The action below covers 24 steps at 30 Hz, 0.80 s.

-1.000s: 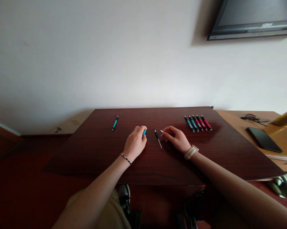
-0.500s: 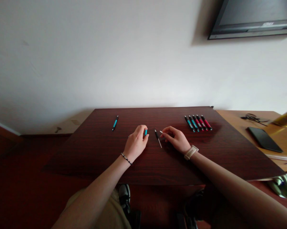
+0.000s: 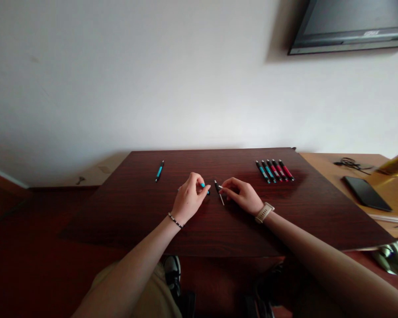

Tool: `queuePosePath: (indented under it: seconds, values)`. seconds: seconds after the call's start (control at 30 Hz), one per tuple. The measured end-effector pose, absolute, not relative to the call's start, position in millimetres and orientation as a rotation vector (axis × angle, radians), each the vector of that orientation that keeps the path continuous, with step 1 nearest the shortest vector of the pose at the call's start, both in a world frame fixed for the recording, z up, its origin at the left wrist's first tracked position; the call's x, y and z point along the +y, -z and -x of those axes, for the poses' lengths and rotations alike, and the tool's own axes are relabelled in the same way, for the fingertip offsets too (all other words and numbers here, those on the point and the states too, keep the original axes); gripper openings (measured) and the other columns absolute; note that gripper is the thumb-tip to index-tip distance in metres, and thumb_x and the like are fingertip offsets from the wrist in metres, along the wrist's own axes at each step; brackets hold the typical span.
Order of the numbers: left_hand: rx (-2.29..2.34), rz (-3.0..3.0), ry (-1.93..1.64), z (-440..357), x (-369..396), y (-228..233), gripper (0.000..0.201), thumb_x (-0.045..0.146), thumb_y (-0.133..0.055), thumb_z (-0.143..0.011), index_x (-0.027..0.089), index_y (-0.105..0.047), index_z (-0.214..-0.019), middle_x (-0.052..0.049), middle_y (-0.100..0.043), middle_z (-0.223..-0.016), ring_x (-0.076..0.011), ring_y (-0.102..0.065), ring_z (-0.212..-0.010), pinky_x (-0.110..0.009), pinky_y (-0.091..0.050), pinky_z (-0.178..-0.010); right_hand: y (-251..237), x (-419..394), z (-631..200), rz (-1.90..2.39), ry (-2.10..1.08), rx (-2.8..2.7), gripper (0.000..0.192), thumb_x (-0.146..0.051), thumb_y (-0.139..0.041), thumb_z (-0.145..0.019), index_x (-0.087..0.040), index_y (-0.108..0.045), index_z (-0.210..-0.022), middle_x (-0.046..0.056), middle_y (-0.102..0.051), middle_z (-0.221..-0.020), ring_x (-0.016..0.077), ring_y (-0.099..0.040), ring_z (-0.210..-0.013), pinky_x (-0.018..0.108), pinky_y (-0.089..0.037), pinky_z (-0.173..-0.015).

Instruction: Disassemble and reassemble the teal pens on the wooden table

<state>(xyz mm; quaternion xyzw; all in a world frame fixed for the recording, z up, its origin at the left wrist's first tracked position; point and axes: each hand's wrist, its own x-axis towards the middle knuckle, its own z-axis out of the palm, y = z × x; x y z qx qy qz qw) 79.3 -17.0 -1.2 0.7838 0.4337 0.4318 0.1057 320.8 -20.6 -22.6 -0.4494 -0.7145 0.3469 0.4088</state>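
Observation:
Between finger and thumb of my left hand (image 3: 187, 196) is a blue pen barrel (image 3: 203, 185), tilted, with a dark end (image 3: 208, 192) pointing down to the right. My right hand (image 3: 242, 195) pinches a small white piece (image 3: 220, 187); its full shape is hidden by the fingers. Between the hands, a black pen part (image 3: 216, 186) lies on the table beside a thin pale refill (image 3: 222, 200), and I cannot tell whether the two are joined. The right fingertips are right beside the black part.
One blue pen (image 3: 159, 171) lies at the left of the dark wooden table (image 3: 126, 212). A row of blue and red pens (image 3: 274, 170) lies at the right. A lighter side table holds a phone (image 3: 367, 193) and a black cable (image 3: 351, 164). A screen (image 3: 354, 26) hangs above.
My left hand has tilted the blue barrel, and its dark end now shows. My right hand has shifted slightly left with the white piece, closer to the black pen part.

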Motion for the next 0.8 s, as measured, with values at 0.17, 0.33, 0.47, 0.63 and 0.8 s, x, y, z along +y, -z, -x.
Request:
queuePosePath:
  seconds: [0.17,0.33,0.47,0.63,0.8]
  values:
    - [1.188,-2.356,-1.314,-80.6,-18.3,-0.1,0.022,0.026,-0.068,-0.096,0.023,-0.047,-0.097,-0.001,-0.064,-0.092,-0.0164,-0.067,-0.084,-0.030,-0.055,-0.081,24.1,-18.9,-321.0,1.134,-0.871,-1.793,0.022,-0.044,-0.065,-0.097,-0.023,-0.067,-0.103,0.003,-0.080,-0.094,0.0164,-0.071,-0.066,0.029,-0.055,-0.068]
    - [1.201,-2.448,-1.216,-81.5,-22.3,-1.9,0.018,0.027,-0.068,-0.097,0.023,-0.051,-0.102,0.000,-0.065,-0.090,-0.0138,-0.065,-0.073,-0.026,-0.052,-0.069,24.7,-19.1,-320.0,1.138,-0.852,-1.802,0.022,-0.044,-0.066,-0.097,-0.023,-0.067,-0.103,0.003,-0.080,-0.092,0.0168,-0.071,-0.067,0.030,-0.056,-0.070]
    - [1.176,-2.554,-1.157,-83.2,-23.5,-3.6,0.011,0.021,-0.062,-0.099,0.022,-0.055,-0.107,-0.002,-0.068,-0.096,-0.0156,-0.067,-0.080,-0.028,-0.054,-0.076,24.3,-18.9,-319.8,1.129,-0.857,-1.798,0.022,-0.045,-0.065,-0.097,-0.023,-0.067,-0.103,0.003,-0.080,-0.093,0.0170,-0.071,-0.067,0.031,-0.056,-0.070]
    - [1.135,-2.632,-1.059,-83.9,-21.9,-2.5,0.013,0.016,-0.056,-0.102,0.023,-0.058,-0.112,-0.005,-0.068,-0.104,-0.0196,-0.068,-0.097,-0.033,-0.055,-0.088,23.5,-18.8,-320.3,1.132,-0.844,-1.803,0.022,-0.045,-0.065,-0.097,-0.024,-0.067,-0.102,0.003,-0.080,-0.092,0.0176,-0.071,-0.067,0.031,-0.056,-0.070]
    - [1.111,-2.653,-0.999,-83.0,-21.3,0.0,0.016,0.018,-0.054,-0.104,0.024,-0.062,-0.116,-0.006,-0.068,-0.106,-0.0198,-0.068,-0.100,-0.034,-0.056,-0.092,23.8,-19.7,-319.2,1.133,-0.828,-1.819,0.021,-0.045,-0.064,-0.098,-0.024,-0.067,-0.102,0.002,-0.080,-0.091,0.0179,-0.072,-0.068,0.031,-0.056,-0.070]
